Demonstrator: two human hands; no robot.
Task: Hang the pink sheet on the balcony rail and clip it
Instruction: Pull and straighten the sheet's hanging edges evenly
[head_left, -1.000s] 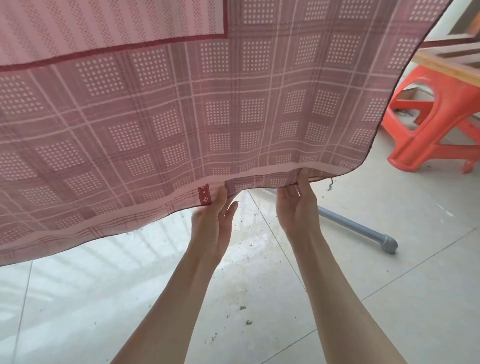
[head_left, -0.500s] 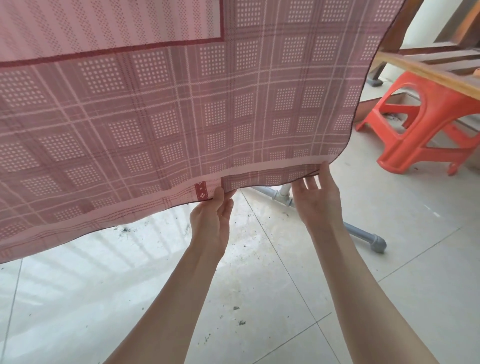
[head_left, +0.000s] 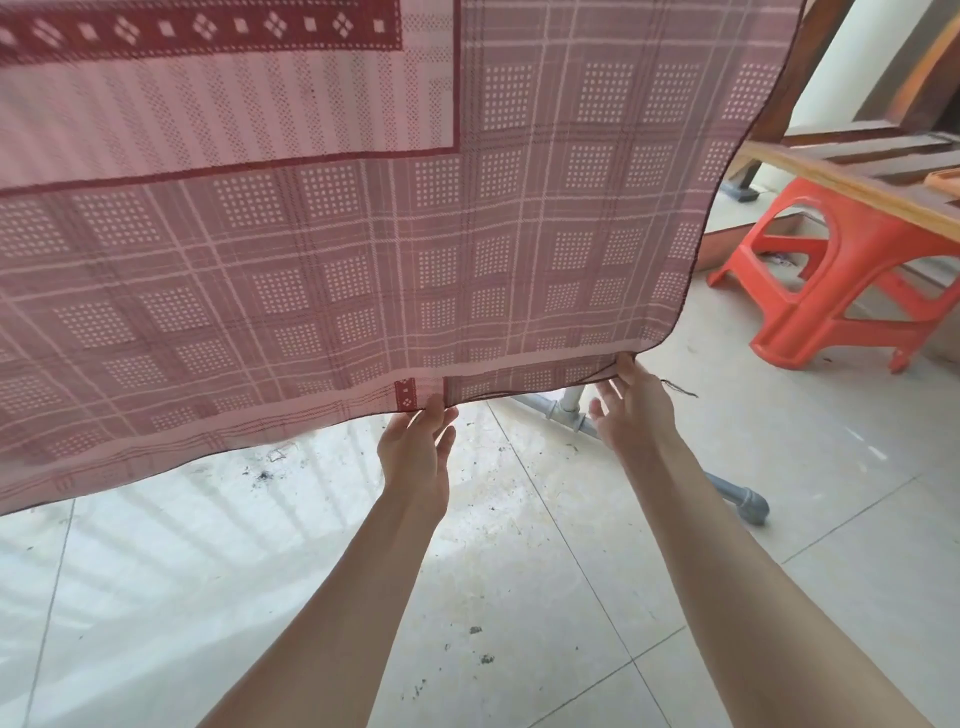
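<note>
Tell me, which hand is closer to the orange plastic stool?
Right. The right hand holds the pink checked sheet near its corner, on the side of the orange plastic stool. The left hand pinches the hem farther away.

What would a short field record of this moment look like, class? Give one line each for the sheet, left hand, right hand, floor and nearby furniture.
sheet: pink sheet, checked with a dark red border, hanging and spread wide
left hand: pinches the bottom hem beside a red patch
right hand: fingertips hold the hem close to the lower right corner
floor: pale tiled floor with specks of dirt
furniture: orange plastic stool at right; grey pipe foot on the floor
clips: none visible
</note>
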